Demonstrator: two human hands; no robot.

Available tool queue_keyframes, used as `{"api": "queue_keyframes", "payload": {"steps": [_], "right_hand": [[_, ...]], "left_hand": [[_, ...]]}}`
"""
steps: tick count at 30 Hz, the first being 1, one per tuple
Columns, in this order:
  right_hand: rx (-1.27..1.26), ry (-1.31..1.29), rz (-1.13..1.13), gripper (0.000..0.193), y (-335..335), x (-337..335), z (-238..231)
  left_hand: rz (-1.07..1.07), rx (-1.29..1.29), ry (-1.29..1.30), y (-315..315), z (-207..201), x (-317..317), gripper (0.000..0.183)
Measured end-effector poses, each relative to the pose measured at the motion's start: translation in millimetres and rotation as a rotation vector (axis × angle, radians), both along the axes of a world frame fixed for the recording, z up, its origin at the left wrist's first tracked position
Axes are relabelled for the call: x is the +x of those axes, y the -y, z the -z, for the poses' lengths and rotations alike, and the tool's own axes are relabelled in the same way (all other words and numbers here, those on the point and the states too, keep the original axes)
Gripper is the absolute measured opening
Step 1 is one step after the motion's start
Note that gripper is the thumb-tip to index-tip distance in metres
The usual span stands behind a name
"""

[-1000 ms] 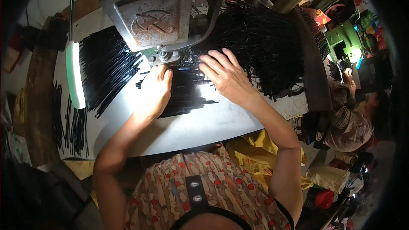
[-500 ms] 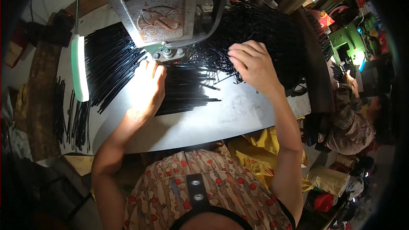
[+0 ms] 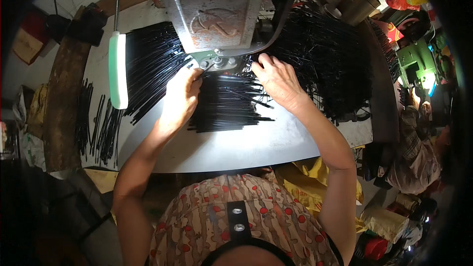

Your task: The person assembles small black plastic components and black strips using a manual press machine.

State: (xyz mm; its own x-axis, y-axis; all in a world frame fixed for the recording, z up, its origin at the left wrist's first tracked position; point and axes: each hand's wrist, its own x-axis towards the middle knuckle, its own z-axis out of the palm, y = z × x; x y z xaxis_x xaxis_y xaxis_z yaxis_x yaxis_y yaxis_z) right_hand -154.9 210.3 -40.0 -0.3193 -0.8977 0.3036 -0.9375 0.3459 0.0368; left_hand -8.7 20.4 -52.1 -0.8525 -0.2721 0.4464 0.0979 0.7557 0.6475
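Close to the left side of a grey machine head is my left hand, brightly lit, its thumb and fingers pinched at the bolted plate. What that pinch holds is too small to make out. My right hand has its fingers curled down at the right end of the same plate, and its fingertips are partly hidden. Below the plate, between both hands, lies a flat row of thin black rods, like umbrella ribs. A fanned bundle of black rods spreads left of the machine.
A tangled heap of black rods covers the right of the white table. A green-rimmed lamp hangs at left. Far right, another person sits by a green machine. Yellow sacking lies below the table edge.
My right hand has come down and left from above the rod heap to the machine's plate. My left hand stays pinched by the plate. The whole view has shifted slightly.
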Motion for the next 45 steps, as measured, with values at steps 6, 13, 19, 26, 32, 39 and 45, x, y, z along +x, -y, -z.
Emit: {"api": "queue_keyframes", "payload": {"steps": [6, 13, 19, 26, 32, 39, 45], "right_hand": [[0.087, -0.083, 0.012, 0.007, 6, -1, 3], [0.014, -0.034, -0.024, 0.012, 8, 19, -11], [-0.288, 0.758, 0.031, 0.013, 22, 13, 5], [-0.611, 1.697, 0.104, 0.011, 36, 15, 6], [-1.004, 1.846, 0.207, 0.013, 43, 27, 7], [-1.206, 1.814, 0.127, 0.013, 45, 32, 13], [-1.235, 1.768, 0.128, 0.012, 46, 35, 12]], "left_hand": [[-0.005, 0.149, 0.060, -7, -1, -14, 0.017], [0.021, 0.169, -0.026, -1, 15, -17, 0.010], [0.013, 0.280, 0.075, -10, -1, -17, 0.009], [-0.024, 0.212, 0.080, -10, 0, -18, 0.011], [-0.035, 0.132, 0.061, -9, 3, -19, 0.014], [-0.029, 0.138, 0.050, -9, 1, -20, 0.014], [0.003, 0.120, 0.034, -7, 0, -19, 0.016]]}}
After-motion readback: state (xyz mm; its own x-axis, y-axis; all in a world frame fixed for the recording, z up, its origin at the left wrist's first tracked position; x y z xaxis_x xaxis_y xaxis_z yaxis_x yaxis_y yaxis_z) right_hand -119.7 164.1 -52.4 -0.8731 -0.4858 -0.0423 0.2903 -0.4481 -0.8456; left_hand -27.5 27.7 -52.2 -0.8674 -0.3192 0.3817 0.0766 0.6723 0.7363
